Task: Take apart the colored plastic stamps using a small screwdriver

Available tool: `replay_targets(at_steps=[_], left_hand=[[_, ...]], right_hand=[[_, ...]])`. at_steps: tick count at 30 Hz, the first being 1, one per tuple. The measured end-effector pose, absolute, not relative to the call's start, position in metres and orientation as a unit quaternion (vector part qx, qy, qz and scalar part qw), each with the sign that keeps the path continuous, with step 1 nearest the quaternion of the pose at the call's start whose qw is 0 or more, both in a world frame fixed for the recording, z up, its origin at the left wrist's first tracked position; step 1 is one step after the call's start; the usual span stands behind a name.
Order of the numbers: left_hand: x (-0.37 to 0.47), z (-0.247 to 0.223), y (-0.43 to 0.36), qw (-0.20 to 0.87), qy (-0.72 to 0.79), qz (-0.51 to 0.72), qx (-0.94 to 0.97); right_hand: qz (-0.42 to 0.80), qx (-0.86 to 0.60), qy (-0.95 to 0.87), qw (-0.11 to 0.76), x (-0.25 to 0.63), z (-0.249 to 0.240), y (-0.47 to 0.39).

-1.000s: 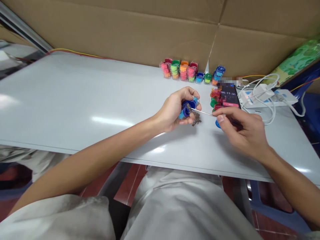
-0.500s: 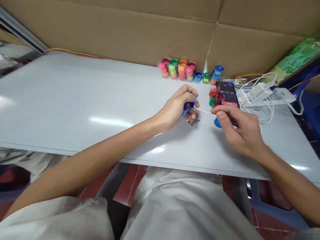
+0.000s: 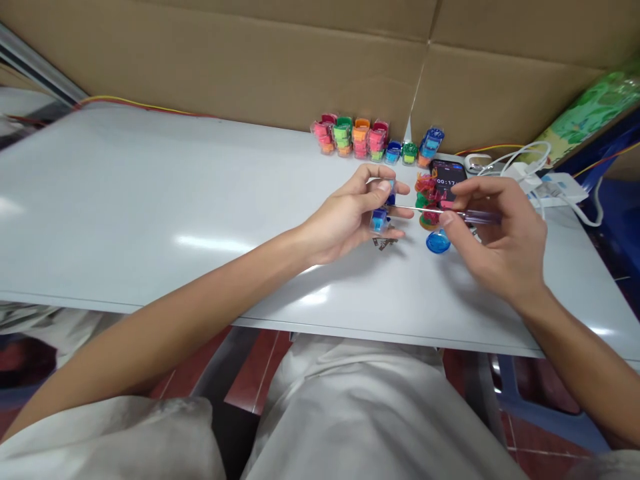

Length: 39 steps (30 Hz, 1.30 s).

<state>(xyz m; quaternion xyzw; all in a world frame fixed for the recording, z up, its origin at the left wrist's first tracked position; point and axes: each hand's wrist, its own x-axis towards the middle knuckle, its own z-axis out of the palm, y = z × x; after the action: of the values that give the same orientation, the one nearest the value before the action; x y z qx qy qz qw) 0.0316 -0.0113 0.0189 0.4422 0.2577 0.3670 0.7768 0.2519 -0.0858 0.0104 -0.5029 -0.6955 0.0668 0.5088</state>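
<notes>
My left hand (image 3: 363,207) holds a small blue toy car (image 3: 380,220) with clear plastic parts, thumb and fingers closed about it. My right hand (image 3: 505,233) grips the purple handle of a screwdriver (image 3: 477,217). The thin metal shaft reaches left to the blue toy car; whether its tip touches a screw is too small to tell. Below my left fingers lies a little pile of small metal pieces (image 3: 384,244). A round blue plastic piece (image 3: 438,242) sits on the table between my hands, beside a heap of red, green and orange plastic parts (image 3: 427,193).
Colourful toy cars (image 3: 361,139) stand stacked in a row by the cardboard wall (image 3: 250,67). A phone with a running timer (image 3: 447,175) lies behind my right hand. White cables and a power strip (image 3: 560,193) fill the right side of the white table (image 3: 125,213).
My right hand has shifted slightly right and up, with the screwdriver now nearly level. My left hand has turned, its fingers more stretched, showing more of the blue car.
</notes>
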Motion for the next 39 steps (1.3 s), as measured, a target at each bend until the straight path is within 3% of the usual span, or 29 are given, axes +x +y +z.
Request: replay_targets(at_steps=[11, 39], left_hand=[[0.0303, 0.0167, -0.0127, 0.787, 0.224, 0.324, 0.475], [0.0318, 0.0129, -0.0125, 0.785, 0.237, 0.325, 0.472]], right_hand=[[0.051, -0.458, -0.688, 0.56, 0.2555, 0.0145, -0.0811], [0.101, -0.477, -0.687, 0.539, 0.2554, 0.0178, -0.0877]])
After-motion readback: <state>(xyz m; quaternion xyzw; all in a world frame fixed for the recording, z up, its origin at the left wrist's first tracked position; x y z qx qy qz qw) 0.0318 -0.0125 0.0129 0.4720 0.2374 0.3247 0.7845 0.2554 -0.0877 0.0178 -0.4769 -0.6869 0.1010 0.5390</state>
